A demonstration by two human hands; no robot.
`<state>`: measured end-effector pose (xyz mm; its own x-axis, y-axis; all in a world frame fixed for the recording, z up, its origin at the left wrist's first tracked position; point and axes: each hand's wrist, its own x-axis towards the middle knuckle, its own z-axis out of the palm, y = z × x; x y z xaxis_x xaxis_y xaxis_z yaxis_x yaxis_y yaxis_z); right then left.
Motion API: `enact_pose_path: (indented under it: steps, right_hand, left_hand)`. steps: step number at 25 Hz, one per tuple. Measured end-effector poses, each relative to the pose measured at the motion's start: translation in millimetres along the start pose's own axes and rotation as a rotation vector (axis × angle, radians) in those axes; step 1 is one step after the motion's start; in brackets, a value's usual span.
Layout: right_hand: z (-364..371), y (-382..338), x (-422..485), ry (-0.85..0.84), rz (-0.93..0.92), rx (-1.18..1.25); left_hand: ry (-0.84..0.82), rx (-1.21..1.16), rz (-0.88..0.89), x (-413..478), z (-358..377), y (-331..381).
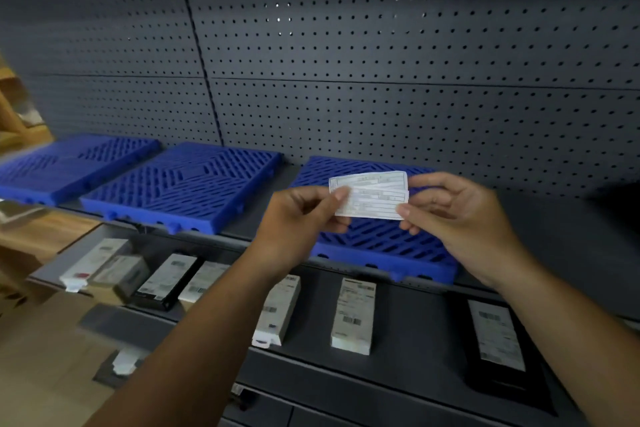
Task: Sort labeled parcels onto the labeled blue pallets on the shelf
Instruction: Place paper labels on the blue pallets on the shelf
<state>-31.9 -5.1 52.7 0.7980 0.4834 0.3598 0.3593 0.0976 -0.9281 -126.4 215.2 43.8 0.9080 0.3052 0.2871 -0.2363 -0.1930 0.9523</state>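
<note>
Over the rightmost blue pallet, near the upper shelf's front edge, the left hand and right hand each pinch one end of some white printed labels. Labeled parcels lie along the lower shelf.

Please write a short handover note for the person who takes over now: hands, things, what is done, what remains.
Left hand and right hand: each pinches one end of the paper labels, in front of the right pallet.
Left pallet and middle pallet beside it on the upper shelf; all three carry no parcel.
Parcels lie on the lower shelf.
Done: nothing sorted. Left: every parcel.
</note>
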Motion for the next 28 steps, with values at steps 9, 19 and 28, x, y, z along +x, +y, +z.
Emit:
enact_pose_path:
  steps: [9,19,28]
  right_hand:
    - [68,24,13,0.272,0.298,-0.317]
    - [72,18,13,0.241,0.437,-0.624]
    - [75,18,22,0.185,0.468,-0.884]
  left_hand:
    - [-0.023,-0.007,0.048,42,-108,-29]
    - [-0.11,-0.049,-0.002,40,-104,-50]
    - [-0.154,-0.054,0.02,46,-104,-47]
